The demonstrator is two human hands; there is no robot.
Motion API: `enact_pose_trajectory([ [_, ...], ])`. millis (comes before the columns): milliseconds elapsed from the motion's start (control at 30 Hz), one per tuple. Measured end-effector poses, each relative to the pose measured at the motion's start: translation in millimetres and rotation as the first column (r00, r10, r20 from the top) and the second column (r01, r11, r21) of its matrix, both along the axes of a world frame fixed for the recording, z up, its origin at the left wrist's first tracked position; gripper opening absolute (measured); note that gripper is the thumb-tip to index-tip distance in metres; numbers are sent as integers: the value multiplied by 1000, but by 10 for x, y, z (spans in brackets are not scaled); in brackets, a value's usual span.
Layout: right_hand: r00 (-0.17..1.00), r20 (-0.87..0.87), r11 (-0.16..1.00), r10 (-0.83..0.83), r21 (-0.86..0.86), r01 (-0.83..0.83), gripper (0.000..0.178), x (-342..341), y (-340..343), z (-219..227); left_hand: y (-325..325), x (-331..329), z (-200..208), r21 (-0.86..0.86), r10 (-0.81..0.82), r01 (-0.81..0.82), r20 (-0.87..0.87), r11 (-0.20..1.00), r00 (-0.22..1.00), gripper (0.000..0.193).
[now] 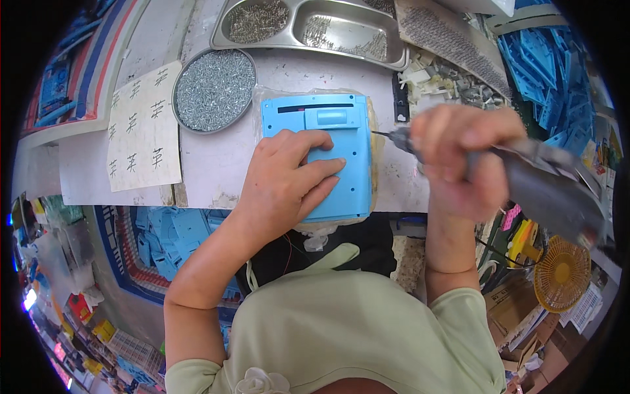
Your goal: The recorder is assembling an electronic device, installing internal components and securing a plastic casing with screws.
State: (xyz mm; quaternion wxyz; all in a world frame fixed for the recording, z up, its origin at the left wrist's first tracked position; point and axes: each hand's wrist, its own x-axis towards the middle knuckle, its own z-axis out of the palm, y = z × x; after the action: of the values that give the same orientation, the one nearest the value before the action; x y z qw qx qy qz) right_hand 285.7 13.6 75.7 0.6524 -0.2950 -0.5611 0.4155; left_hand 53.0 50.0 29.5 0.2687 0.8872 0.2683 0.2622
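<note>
A light blue plastic casing lies flat on a clear plastic pad at the near edge of the white worktable. My left hand presses down on its lower left part with the fingers spread flat. My right hand is closed around a grey electric screwdriver. The screwdriver's thin bit points left and hovers just beside the casing's right edge.
A round metal dish of small screws sits left of the casing. A divided steel tray with more screws stands at the back. A paper sheet with handwritten marks lies at left. Blue plastic parts are piled at right, more lie below the table.
</note>
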Motion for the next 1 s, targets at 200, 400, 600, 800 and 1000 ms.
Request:
enact_pose_trajectory([
  [200,994,0,993,113,11,-113,22,160,7,-100,-29,-6,-21,-18,4,-4,24,1000,1000,27],
  [400,997,-78,973,10,-231,-28,23,-168,-482,98,14,-28,-101,-117,7,5,101,993,995,25],
  [600,923,-323,975,209,1,-220,28,114,-402,445,449,50,49,244,136,-141,39,959,990,39],
  [800,809,-492,947,322,173,-272,32,139,-237,749,485,-643,424,27,99,-104,136,994,986,29],
  [1000,744,-546,920,386,167,-355,30,36,-44,684,-584,-3503,-508,-140,907,-899,137,415,397,29],
])
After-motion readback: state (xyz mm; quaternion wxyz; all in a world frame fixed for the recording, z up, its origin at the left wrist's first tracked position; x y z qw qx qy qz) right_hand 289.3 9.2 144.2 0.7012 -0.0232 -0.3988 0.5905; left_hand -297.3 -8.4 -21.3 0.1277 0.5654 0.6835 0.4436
